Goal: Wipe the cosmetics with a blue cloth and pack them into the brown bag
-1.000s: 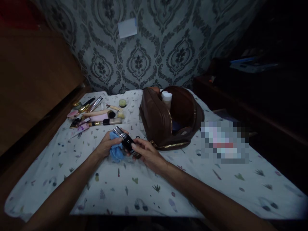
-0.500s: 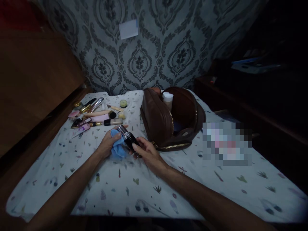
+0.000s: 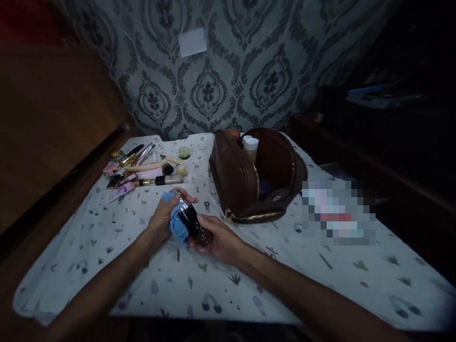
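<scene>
My right hand (image 3: 217,237) grips a dark bottle with a silvery top (image 3: 192,222) by its lower end. A crumpled blue cloth (image 3: 178,229) is bunched in my left hand (image 3: 164,213), whose fingers wrap the cloth around the bottle's silvery end. The bottle is tilted, its silvery end toward the upper left. Just beyond my right hand stands an open brown cosmetic bag (image 3: 233,175) with gold zips. Inside the bag are white-capped containers (image 3: 251,148).
Makeup items lie at the back left, among them a brush (image 3: 167,169), a foundation bottle (image 3: 173,179), a pink tube (image 3: 123,191) and a small green-lidded jar (image 3: 184,152). A blurred-out item (image 3: 337,211) lies right of the bag, on the patterned cloth (image 3: 285,289). A wooden cabinet (image 3: 57,123) borders the left.
My left hand and the blue cloth have closed around the bottle's silvery end, which was bare before. My right hand has turned slightly and shifted its grip at the lower end.
</scene>
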